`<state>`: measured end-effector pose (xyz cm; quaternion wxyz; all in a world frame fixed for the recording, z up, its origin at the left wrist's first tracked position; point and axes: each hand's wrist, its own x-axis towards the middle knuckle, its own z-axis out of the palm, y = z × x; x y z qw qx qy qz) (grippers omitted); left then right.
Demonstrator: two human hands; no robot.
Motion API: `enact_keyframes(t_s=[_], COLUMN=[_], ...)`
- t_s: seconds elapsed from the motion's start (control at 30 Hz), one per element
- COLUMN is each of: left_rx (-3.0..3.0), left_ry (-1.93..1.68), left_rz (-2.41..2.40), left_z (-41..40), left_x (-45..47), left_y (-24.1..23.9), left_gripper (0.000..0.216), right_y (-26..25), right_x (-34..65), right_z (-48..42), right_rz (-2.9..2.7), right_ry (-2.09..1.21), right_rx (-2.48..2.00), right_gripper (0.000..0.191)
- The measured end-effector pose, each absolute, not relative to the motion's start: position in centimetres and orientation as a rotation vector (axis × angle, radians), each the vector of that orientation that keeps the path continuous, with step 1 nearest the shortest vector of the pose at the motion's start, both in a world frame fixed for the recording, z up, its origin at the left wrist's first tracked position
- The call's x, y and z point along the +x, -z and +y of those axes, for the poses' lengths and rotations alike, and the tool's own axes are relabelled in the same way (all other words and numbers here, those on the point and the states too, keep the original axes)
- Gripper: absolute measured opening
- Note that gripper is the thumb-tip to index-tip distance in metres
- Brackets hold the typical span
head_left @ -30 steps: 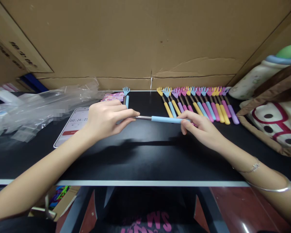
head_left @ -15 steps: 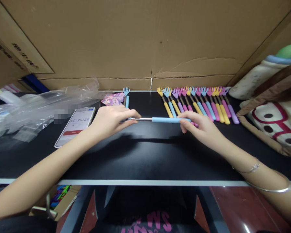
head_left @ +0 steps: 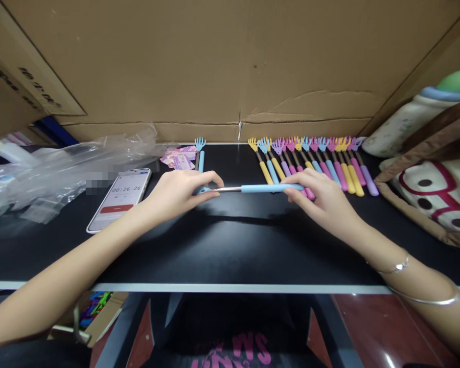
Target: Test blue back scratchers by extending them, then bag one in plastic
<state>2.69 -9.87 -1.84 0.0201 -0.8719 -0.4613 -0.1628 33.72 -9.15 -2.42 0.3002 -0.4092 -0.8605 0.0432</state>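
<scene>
A light-blue back scratcher (head_left: 266,188) with a metal shaft is held level above the black table. My left hand (head_left: 184,188) pinches its shaft near the head, which is mostly hidden by the fingers. At the other end my right hand (head_left: 314,194) grips the blue handle between thumb and fingers. Behind my left hand lies another blue back scratcher (head_left: 200,148), its lower part covered by the hand. Beyond my right hand is a row of back scratchers (head_left: 350,171) in yellow, blue, purple and pink, heads toward the cardboard.
A phone (head_left: 120,199) showing a timer lies left of my left hand, beside clear plastic bags (head_left: 69,158). Small pink-purple cards (head_left: 179,157) lie at the back. On the right are a fabric bag (head_left: 437,199) and a bottle (head_left: 402,120). Cardboard (head_left: 214,66) walls the back.
Both hands keep their hold on the blue back scratcher. The fingers of my left hand have risen slightly, and a bit more of the blue head shows beneath them.
</scene>
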Motion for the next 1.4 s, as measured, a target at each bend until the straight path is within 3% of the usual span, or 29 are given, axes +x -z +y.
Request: enact_keyframes(t_s=[0.3,0.7,1.07,1.4], left_rx=[-2.678,-2.750,-3.003,-3.075], left_ry=[0.274,0.400,0.510,0.615], left_rz=[-1.453,-1.602,-1.794,-1.830], left_z=[-9.5,-10.1,-10.4,-9.7], left_x=[2.0,2.8,3.7,3.1], left_y=[1.3,1.0,0.9,1.3], left_gripper=[0.027,0.029,0.031,0.028], right_y=[1.5,2.5,3.4,3.7], right_x=[35.0,34.0,32.4,32.6], right_z=[-8.8,-8.7,-9.1,-8.9], right_rz=[-2.294,-2.450,-2.591,-2.519], right_ry=[-0.001,0.277,0.204,-0.008], right_rx=[-1.098,-1.040,-0.874,-1.011], right_gripper=[0.022,0.018,0.032,0.022])
